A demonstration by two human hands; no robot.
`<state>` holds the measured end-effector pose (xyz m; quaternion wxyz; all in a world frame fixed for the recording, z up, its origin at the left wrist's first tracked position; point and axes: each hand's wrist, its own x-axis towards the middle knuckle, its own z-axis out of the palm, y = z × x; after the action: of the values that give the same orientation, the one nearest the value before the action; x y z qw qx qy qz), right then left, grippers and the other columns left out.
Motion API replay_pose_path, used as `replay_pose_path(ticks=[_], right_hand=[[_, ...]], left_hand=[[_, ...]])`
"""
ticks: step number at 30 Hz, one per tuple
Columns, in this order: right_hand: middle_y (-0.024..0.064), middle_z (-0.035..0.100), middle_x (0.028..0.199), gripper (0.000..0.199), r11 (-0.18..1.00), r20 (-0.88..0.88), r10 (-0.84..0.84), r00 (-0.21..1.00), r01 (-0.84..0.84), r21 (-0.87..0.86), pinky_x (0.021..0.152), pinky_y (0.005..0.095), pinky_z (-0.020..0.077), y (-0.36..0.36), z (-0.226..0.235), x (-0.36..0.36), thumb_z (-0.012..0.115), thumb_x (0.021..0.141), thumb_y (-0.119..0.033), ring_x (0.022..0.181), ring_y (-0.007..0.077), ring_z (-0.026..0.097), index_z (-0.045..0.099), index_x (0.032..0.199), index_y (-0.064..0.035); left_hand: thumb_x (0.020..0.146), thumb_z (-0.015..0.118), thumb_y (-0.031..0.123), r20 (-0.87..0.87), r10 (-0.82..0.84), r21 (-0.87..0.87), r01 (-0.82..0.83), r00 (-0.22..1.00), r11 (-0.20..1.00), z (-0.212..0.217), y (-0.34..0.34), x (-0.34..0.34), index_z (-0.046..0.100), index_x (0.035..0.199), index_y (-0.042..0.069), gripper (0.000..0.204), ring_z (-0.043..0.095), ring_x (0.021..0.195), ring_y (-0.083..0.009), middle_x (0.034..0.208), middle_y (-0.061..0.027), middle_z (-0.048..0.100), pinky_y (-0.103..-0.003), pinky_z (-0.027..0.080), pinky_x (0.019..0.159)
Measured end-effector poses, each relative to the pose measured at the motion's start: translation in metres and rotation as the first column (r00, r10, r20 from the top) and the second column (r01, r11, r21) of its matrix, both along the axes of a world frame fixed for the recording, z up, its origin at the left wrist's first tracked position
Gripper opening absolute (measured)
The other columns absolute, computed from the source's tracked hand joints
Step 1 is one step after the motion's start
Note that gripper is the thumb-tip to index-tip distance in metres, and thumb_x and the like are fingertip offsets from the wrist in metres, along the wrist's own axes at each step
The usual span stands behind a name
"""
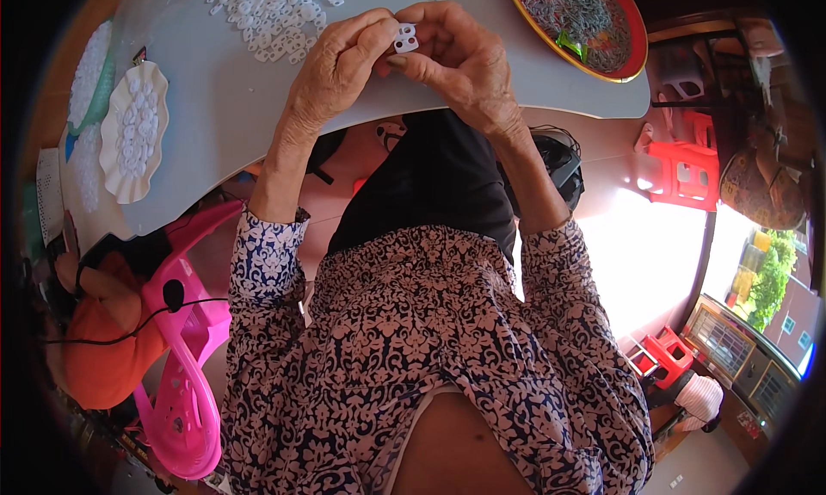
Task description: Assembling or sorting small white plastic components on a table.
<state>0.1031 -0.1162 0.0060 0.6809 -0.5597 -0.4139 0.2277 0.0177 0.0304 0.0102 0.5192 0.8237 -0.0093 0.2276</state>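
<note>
Head view | white holed piece [405, 39] between the hands, at their fingertips | left hand [344, 63] pinches its left edge; right hand [465, 66] curls close around it, grip unclear | holed face toward camera, slightly tilted; long axis cannot be told

Daylight glare whites out the floor [637, 258] at right, while the fisheye rim darkens.

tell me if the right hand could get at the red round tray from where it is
Probably yes: the red tray sits to the right of the right hand, with grey tabletop showing between them, though that hand is busy at the small white piece.
</note>
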Motion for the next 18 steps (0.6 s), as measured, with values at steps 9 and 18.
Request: replay_pose_path(ticks=[9,18], right_hand=[[0.0061,0.063,0.081,0.025,0.999,0.137,-0.051,0.989,0.053,-0.01,0.067,0.0206,0.0512,0.0,-0.004,0.001,0.067,0.083,-0.005,0.079,0.0103,0.065,0.052,0.102,0.0023],[0.0077,0.065,0.087,0.022,1.0,0.011,0.014,1.0,-0.014,-0.009,0.073,0.0233,0.0525,-0.002,0.005,0.002,0.062,0.086,-0.003,0.082,0.0118,0.065,0.054,0.105,0.0039]], left_hand=[[0.095,0.045,0.027,-0.095,-0.018,-0.089,0.009,0.995,0.996,0.007,-0.004,-0.005,0.053,0.088,0.0,0.029,0.045,0.057,-0.0102,0.059,-0.0038,0.048,-0.027,0.038,0.054],[0.095,0.045,0.027,-0.043,0.051,-0.035,-0.053,0.998,0.998,0.004,-0.008,-0.005,0.052,0.085,0.0,0.029,0.043,0.055,-0.0108,0.058,-0.0041,0.047,-0.028,0.037,0.053]])
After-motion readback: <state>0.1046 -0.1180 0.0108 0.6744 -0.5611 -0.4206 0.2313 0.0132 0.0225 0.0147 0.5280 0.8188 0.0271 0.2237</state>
